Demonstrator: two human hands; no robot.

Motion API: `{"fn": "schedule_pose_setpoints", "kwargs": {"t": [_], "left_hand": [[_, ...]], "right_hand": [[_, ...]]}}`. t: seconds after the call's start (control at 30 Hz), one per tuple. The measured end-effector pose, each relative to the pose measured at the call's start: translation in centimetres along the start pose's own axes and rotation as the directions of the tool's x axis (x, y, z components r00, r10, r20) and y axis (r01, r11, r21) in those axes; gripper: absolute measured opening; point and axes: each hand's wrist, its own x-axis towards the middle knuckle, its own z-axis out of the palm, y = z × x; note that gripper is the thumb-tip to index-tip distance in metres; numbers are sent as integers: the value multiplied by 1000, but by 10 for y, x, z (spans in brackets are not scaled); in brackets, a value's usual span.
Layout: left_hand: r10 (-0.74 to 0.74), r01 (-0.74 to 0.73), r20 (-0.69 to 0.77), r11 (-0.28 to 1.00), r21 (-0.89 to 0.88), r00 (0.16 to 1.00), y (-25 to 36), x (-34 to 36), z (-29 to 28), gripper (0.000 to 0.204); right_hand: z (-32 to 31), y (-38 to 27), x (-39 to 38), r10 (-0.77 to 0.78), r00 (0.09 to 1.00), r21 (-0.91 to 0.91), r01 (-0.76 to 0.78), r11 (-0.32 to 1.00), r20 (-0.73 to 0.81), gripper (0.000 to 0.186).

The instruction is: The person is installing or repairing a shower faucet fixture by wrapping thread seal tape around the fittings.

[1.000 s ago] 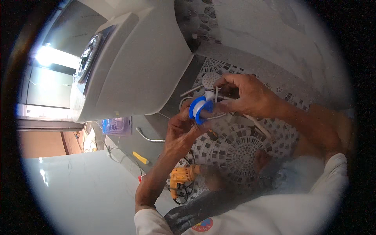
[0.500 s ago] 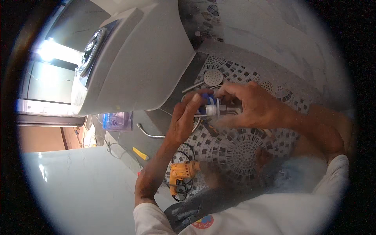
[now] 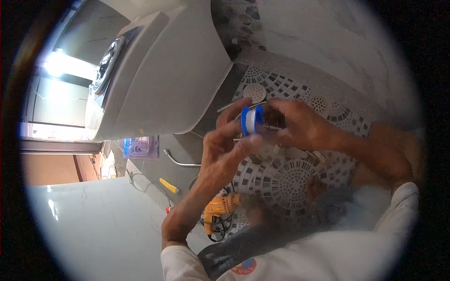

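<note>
A blue spool of white thread seal tape (image 3: 252, 121) sits between my two hands, above the mosaic floor. My left hand (image 3: 221, 144) is closed around its near side, with the thumb below and the fingers on top. Just to its right, my right hand (image 3: 307, 124) curls its fingers round a metal fitting. That fitting is mostly hidden behind the spool and the fingers, and its white threaded end is out of sight. Both hands are slightly blurred.
An orange drill (image 3: 220, 206) with its cord lies on the floor, near a yellow-handled tool (image 3: 168, 185) and a bent metal pipe (image 3: 180, 161). A round shower head (image 3: 254, 93) lies beyond my hands. A clear plastic package (image 3: 140, 146) is at left, below a white fixture (image 3: 187, 70).
My left hand has turned and moved the tape spool round in front of the fitting, now covering its white threaded part. The right hand has stayed nearly in place.
</note>
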Motion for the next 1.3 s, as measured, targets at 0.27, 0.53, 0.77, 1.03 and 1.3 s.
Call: {"fn": "schedule_pose_setpoints", "kwargs": {"t": [0.27, 0.53, 0.77, 1.03, 1.3], "left_hand": [[4, -33, 155, 983, 183, 988, -41, -7, -26, 32], [-72, 67, 118, 997, 46, 990, -31, 14, -28, 29], [65, -27, -164, 974, 225, 984, -21, 22, -4, 36], [-77, 59, -176, 993, -103, 981, -5, 26, 6, 28], [-115, 113, 2, 970, -216, 993, -5, -7, 2, 21]], "right_hand": [[-30, -24, -5, 120, 992, -76, -122, 990, -31, 58], [-15, -35, -8, 67, 996, -154, -57, 986, 60, 56], [-5, -36, -7, 113, 994, -124, -112, 986, 3, 53], [3, -30, -4, 212, 977, -153, -206, 967, 25, 53], [-13, -12, 3, 86, 989, -170, -106, 980, -123, 50]]}}
